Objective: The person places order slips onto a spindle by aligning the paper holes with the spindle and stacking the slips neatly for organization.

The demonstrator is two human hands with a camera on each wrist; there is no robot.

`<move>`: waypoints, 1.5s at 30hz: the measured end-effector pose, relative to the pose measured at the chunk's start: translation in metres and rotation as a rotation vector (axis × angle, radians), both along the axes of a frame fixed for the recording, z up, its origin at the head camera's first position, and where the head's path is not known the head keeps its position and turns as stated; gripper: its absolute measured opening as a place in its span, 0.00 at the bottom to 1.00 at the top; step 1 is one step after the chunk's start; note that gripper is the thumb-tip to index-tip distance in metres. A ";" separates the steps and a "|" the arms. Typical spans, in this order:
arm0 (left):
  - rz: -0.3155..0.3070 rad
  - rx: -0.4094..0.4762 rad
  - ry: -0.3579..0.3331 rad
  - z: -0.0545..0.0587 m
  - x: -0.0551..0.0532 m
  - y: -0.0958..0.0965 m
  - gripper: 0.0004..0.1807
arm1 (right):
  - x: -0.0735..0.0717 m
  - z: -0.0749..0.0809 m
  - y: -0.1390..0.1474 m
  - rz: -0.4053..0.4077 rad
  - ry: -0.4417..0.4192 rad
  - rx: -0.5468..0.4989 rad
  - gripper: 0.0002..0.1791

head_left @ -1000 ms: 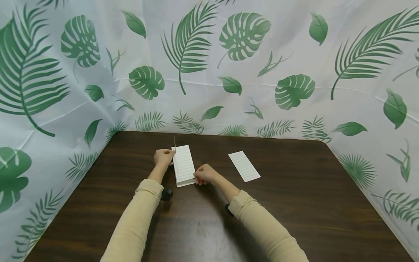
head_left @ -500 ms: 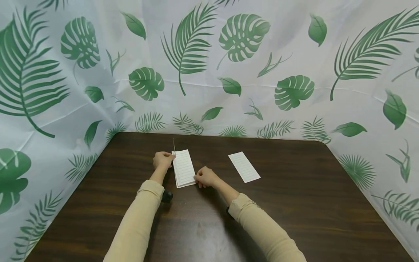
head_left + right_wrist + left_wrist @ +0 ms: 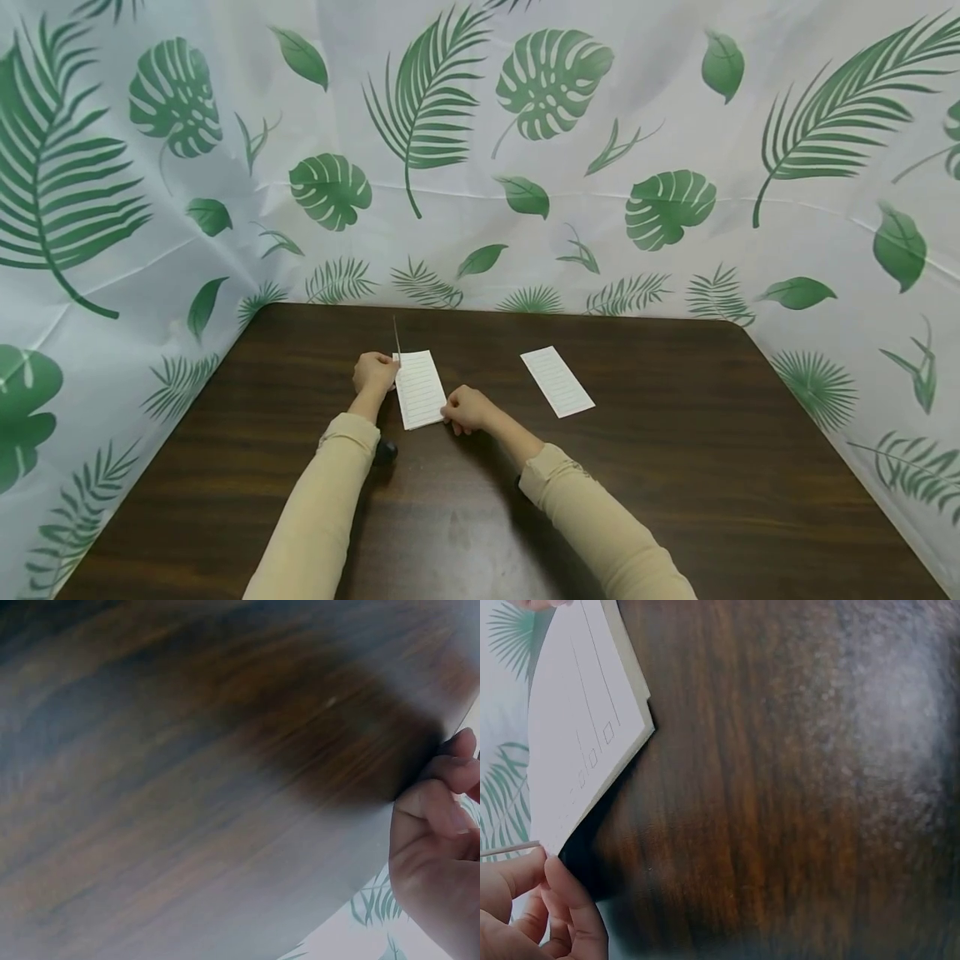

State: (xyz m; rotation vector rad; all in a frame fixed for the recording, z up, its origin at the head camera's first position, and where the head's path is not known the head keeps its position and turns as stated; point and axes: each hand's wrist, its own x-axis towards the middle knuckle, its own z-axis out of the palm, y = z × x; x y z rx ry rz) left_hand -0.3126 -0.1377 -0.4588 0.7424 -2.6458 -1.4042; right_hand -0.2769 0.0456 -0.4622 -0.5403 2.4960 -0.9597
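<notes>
A white notepad (image 3: 420, 390) with ruled lines and small checkboxes lies left of the middle of the table. My left hand (image 3: 374, 372) pinches its far left corner. A thin strip (image 3: 397, 337), seen edge-on, sticks up from those fingertips; I cannot tell what it is. In the left wrist view, the left thumb and finger (image 3: 574, 900) meet at the pad's corner, and the pad's edge shows its thickness. My right hand (image 3: 467, 409) pinches the near right corner of the pad. In the right wrist view, curled fingers (image 3: 439, 806) hide most of that grip.
A separate white lined sheet (image 3: 558, 382) lies flat to the right of the pad. The dark wooden table (image 3: 675, 467) ends against a leaf-printed cloth (image 3: 450, 167) at the back and sides.
The far edge of the notepad's top page has come nearer to me, and the gap at its near edge has narrowed. Both hands keep their grip, with only slight movement.
</notes>
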 end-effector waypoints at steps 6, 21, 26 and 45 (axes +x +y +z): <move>0.002 -0.079 0.013 0.001 0.001 0.004 0.09 | -0.004 0.002 0.000 0.012 -0.022 0.029 0.15; 0.002 -0.040 -0.022 0.000 0.002 0.005 0.06 | -0.001 0.005 -0.002 -0.004 -0.063 0.017 0.17; -0.057 0.027 -0.024 -0.001 0.003 0.003 0.14 | -0.001 0.004 -0.003 -0.031 -0.038 0.023 0.17; -0.143 -0.006 -0.073 -0.022 -0.014 -0.008 0.13 | 0.008 0.005 0.002 -0.156 -0.222 -0.141 0.15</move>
